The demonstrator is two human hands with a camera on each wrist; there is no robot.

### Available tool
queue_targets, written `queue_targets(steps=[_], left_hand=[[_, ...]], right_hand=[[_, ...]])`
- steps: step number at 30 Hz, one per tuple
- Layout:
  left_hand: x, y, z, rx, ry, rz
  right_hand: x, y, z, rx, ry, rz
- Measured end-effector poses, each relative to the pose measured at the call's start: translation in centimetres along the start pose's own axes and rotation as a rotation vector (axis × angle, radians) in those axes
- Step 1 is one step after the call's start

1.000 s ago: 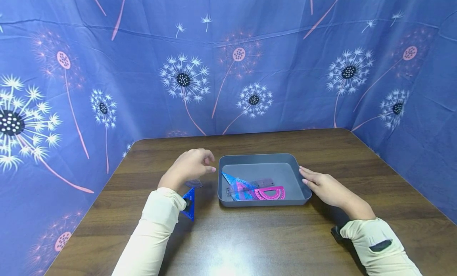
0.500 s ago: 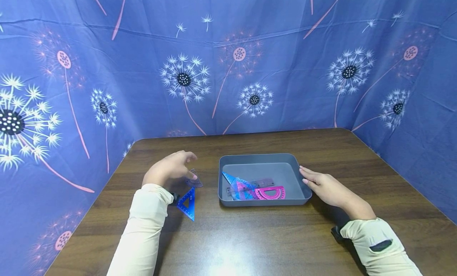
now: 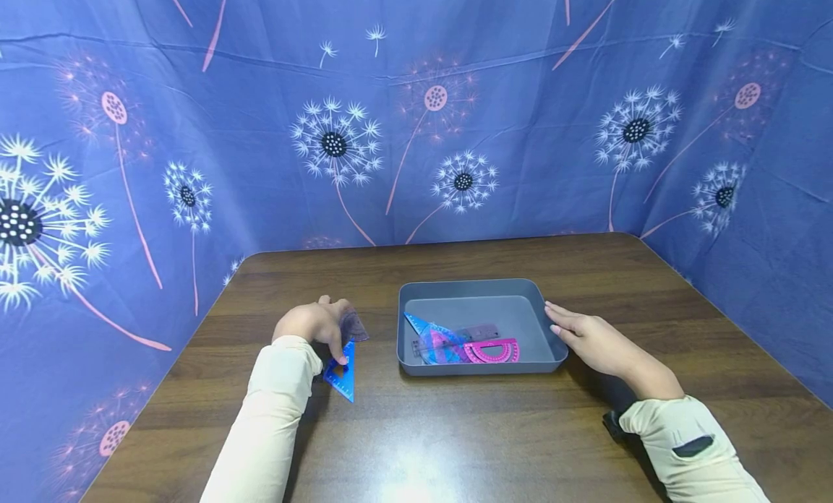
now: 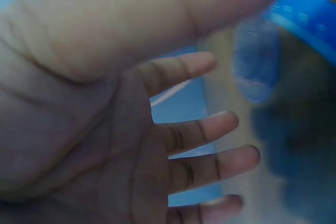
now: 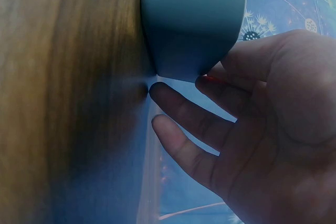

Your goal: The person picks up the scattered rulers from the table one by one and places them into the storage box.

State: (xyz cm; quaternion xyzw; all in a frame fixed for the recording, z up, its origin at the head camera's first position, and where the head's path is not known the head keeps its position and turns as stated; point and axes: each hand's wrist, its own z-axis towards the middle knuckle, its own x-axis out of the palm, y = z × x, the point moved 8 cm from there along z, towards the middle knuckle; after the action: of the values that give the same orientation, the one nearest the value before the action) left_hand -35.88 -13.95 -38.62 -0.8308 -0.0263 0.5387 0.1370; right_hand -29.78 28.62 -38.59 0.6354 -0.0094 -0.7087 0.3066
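My left hand (image 3: 314, 325) reaches low over a blue set square (image 3: 348, 389) on the table, its thumb overlapping the set square in the head view. Just beyond lies a small dark translucent protractor (image 3: 353, 325), partly behind that hand. In the left wrist view, the fingers (image 4: 205, 129) are stretched and spread, and the blue set square (image 4: 310, 19) shows past the thumb. My right hand (image 3: 595, 344) rests its extended fingertips against the right end of a grey tray (image 3: 481, 369). The right wrist view has them at the tray's outer wall (image 5: 194, 19).
Inside the tray, a pink protractor (image 3: 492, 352), a light blue set square (image 3: 416, 324) and a clear ruler (image 3: 483, 333) overlap toward the front left. The brown wooden table (image 3: 494, 431) ends at a blue dandelion-patterned cloth (image 3: 403, 127) behind.
My left hand has moved left from beside the tray, then down toward the blue set square and dark protractor. The right hand and tray have stayed in place.
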Motion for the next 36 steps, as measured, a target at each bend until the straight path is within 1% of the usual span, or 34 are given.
queue_targets(steps=[4,8,20,26,32,34,36], left_hand=[[0.6,0.4,0.5,-0.021,0.012,-0.004],[0.6,0.8,0.9,-0.025,0.001,-0.013],[0.8,0.9,1.7,0.023,0.018,-0.016],[0.7,0.7,2.0,0.063,-0.023,0.004],[0.4,0.0,2.3,0.101,-0.069,0.024],[0.2,-0.3,2.3,0.103,-0.084,0.035],[0.2,-0.5,2.1,0.098,-0.087,0.046]], right_hand=[[-0.1,0.0,0.1,-0.004,-0.005,-0.005],[-0.2,0.0,0.2,-0.003,-0.006,0.003],[-0.3,0.2,0.1,-0.004,-0.014,0.004],[-0.1,0.0,0.1,0.008,-0.007,0.014],[0.0,0.0,-0.1,0.007,-0.006,0.011],[0.0,0.0,-0.1,0.003,-0.007,0.011],[-0.1,0.0,-0.1,0.001,-0.009,0.009]])
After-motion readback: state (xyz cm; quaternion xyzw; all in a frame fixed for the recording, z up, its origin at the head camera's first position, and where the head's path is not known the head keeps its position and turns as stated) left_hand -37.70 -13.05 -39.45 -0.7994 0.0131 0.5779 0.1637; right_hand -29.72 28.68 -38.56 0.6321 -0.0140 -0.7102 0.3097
